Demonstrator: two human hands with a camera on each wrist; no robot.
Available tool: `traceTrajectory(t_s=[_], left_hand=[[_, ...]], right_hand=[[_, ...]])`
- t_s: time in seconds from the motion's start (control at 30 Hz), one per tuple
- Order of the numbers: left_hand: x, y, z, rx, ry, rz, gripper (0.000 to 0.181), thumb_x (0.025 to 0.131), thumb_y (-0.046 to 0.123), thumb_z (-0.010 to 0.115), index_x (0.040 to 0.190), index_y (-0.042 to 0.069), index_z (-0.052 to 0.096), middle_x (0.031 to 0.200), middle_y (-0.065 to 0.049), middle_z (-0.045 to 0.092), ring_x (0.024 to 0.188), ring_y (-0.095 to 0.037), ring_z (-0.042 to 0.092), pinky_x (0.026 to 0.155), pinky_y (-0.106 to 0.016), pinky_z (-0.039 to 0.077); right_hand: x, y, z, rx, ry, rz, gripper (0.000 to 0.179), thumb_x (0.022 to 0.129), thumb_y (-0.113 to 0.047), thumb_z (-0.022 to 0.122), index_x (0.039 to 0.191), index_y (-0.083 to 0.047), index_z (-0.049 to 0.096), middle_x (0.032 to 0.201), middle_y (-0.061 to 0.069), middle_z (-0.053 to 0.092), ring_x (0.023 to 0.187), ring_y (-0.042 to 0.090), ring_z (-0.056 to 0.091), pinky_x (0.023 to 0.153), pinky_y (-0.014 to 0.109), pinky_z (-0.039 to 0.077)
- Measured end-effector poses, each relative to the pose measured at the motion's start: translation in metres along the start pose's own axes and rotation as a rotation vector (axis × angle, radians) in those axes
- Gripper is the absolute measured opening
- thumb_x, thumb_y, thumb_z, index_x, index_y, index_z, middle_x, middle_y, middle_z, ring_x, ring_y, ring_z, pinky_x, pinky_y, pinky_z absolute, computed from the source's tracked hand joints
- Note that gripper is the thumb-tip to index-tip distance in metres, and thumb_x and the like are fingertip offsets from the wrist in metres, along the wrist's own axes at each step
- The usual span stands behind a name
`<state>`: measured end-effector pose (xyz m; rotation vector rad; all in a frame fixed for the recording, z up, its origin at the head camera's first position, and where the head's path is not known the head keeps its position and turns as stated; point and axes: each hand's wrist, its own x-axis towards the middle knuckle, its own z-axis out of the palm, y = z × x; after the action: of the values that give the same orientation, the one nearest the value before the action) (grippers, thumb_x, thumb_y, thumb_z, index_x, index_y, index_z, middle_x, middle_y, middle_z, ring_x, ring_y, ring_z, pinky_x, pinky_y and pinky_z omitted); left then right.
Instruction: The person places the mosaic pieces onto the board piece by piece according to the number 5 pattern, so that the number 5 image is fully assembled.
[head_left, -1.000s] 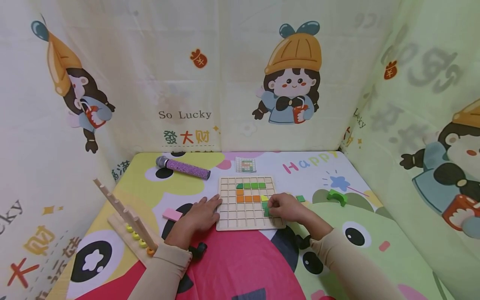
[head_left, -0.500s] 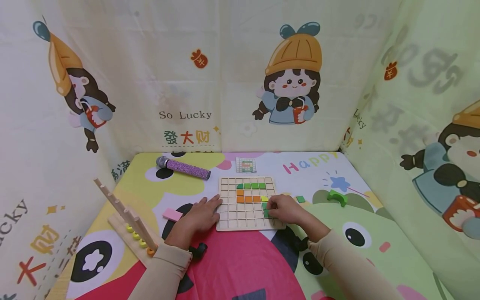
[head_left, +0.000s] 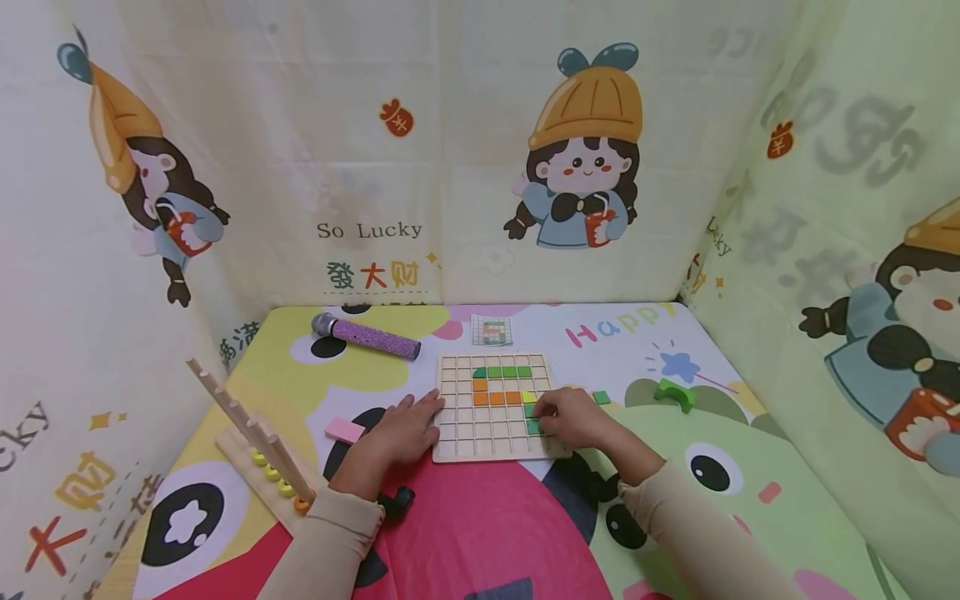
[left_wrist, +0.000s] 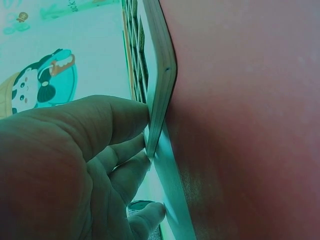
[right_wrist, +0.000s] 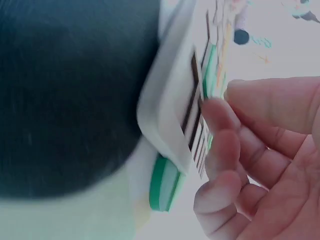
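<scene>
A wooden grid board lies on the table, with green, orange and yellow tiles in some of its cells. My left hand rests against the board's left edge; in the left wrist view its fingertips touch the rim. At the board's right side, my right hand has curled fingers, thumb and index fingertip close together at a dark green tile. The right wrist view shows these fingertips right over the grid, next to a green tile. Part of the board's right side is hidden by this hand.
Behind the board lies a small pattern card, with a purple glittery microphone to its left. A pink block and a pegged wooden stand are at left. A loose green tile and green arch block lie at right.
The right hand's fingers have shifted slightly over the dark green tile at the board's right side. The left hand stays where it was.
</scene>
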<state>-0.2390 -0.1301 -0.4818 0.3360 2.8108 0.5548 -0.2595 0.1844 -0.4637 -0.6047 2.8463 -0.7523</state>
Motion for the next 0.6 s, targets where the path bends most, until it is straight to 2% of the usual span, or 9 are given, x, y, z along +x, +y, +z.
traceTrajectory(t_s=[0.13, 0.27, 0.4, 0.6], left_hand=[[0.0, 0.0, 0.0, -0.002, 0.002, 0.003, 0.06, 0.103, 0.028, 0.058, 0.16, 0.016, 0.043, 0.171, -0.004, 0.03, 0.158, -0.044, 0.02, 0.126, -0.065, 0.017], [0.002, -0.001, 0.001, 0.002, 0.005, 0.009, 0.059, 0.103, 0.028, 0.057, 0.16, 0.016, 0.043, 0.171, -0.005, 0.03, 0.158, -0.044, 0.02, 0.126, -0.065, 0.017], [0.003, -0.003, 0.002, 0.01, 0.01, 0.009, 0.059, 0.103, 0.028, 0.056, 0.16, 0.017, 0.042, 0.171, -0.004, 0.03, 0.158, -0.044, 0.02, 0.126, -0.065, 0.017], [0.002, -0.003, 0.002, 0.009, 0.01, 0.02, 0.059, 0.103, 0.027, 0.056, 0.159, 0.015, 0.043, 0.171, -0.005, 0.03, 0.158, -0.045, 0.02, 0.126, -0.065, 0.018]], right_hand=[[-0.004, 0.008, -0.009, 0.038, 0.013, 0.053, 0.014, 0.096, -0.01, 0.065, 0.106, -0.009, 0.076, 0.095, 0.0, 0.073, 0.086, 0.015, 0.062, 0.071, 0.032, 0.054], [-0.011, 0.018, -0.016, 0.018, 0.043, 0.076, 0.015, 0.098, -0.011, 0.066, 0.108, -0.007, 0.075, 0.099, 0.003, 0.074, 0.089, 0.017, 0.065, 0.073, 0.033, 0.055], [-0.016, 0.024, -0.017, -0.006, 0.048, 0.085, 0.013, 0.095, -0.01, 0.068, 0.106, -0.005, 0.075, 0.097, 0.004, 0.074, 0.084, 0.018, 0.064, 0.07, 0.034, 0.055], [-0.022, 0.028, -0.013, -0.105, 0.02, 0.122, 0.015, 0.087, -0.007, 0.075, 0.102, -0.007, 0.077, 0.093, 0.003, 0.071, 0.084, 0.017, 0.061, 0.076, 0.038, 0.056]])
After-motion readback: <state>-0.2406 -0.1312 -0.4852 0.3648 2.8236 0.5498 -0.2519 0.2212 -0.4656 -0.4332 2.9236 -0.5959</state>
